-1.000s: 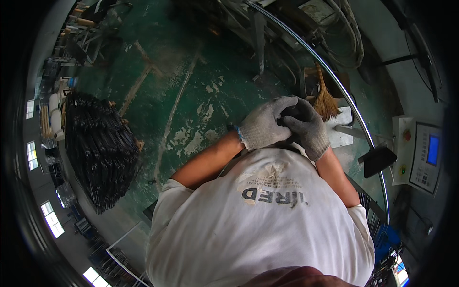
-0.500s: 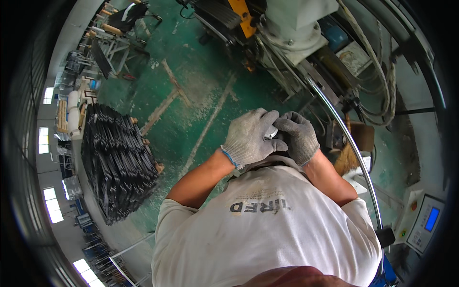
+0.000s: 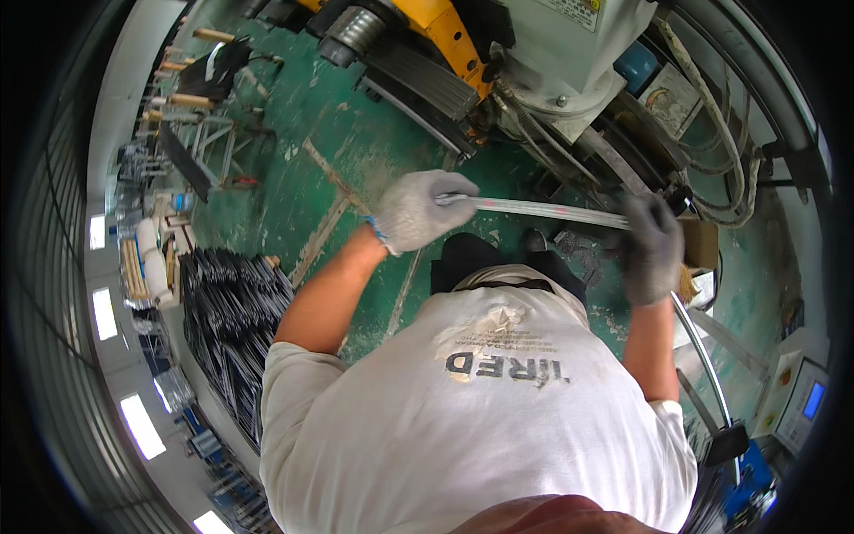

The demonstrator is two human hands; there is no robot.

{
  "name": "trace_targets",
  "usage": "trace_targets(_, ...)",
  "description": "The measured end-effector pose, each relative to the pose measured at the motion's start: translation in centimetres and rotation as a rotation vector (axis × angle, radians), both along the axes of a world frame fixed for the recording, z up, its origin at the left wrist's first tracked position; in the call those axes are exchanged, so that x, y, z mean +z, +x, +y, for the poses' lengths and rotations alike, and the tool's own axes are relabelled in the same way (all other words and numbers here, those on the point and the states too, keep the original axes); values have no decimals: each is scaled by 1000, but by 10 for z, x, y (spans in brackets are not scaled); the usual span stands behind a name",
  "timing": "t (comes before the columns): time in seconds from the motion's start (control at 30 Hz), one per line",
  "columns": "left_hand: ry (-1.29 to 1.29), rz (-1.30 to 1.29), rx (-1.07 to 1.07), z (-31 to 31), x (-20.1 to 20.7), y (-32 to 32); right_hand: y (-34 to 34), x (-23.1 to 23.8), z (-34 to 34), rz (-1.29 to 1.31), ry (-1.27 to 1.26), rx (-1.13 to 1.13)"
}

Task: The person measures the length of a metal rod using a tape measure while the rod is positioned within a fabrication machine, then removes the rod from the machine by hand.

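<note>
A tape measure [image 3: 551,210] is stretched out in front of my body, its pale blade running nearly level between my two hands. My left hand [image 3: 418,212], in a grey-white knit glove, is closed around its small case, most of which the fingers cover. At the other end, my right hand [image 3: 652,254] wears a darker grey glove and is closed on the blade's end. Motion blurs that hand, and the very tip of the blade is hidden in it.
Ahead stands a machine with a grey column [image 3: 569,53], a yellow arm [image 3: 445,40] and hoses. A bent metal rail [image 3: 703,356] curves down my right side near a control panel [image 3: 801,405]. Black metal frames [image 3: 231,320] are stacked at left on the green floor [image 3: 294,107].
My hands were together at my waist around the tape measure. Now they are wide apart with its blade drawn out between them, and the machine ahead shows nearer.
</note>
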State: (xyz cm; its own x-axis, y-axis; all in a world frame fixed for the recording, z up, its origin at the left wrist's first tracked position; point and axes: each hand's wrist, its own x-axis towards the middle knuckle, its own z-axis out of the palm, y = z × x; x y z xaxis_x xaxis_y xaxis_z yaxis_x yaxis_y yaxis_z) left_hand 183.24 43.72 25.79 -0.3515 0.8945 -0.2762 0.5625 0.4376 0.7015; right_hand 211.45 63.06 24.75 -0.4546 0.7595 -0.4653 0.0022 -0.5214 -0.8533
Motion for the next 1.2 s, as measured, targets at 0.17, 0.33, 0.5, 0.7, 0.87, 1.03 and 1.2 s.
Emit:
trace_targets(0.17, -65, 30, -27, -1, 12, -95, 124, -38, 49, 230, 11, -666)
trace_targets(0.33, -27, 37, -280, 36, 5, -149, 224, -104, -11, 567, 190, -863)
trace_targets(0.5, 99, 43, -528, 46, -16, -152, 6, -83, -129, 217, 227, -1093)
trace_targets(0.7, 155, 98, -728, 43, -9, -131, -225, -55, -216, 67, 149, -782)
trace_targets(0.87, 195, 161, -734, 42, -2, -163, -161, -55, -207, 146, 137, -1103)
trace_targets(1.03, 164, 10, -532, 36, 4, -254, 34, -66, -199, 212, 296, -1632)
trace_targets(1.2, 138, 18, -455, 29, 0, -276, 14, -64, -171, 115, 316, -1765)
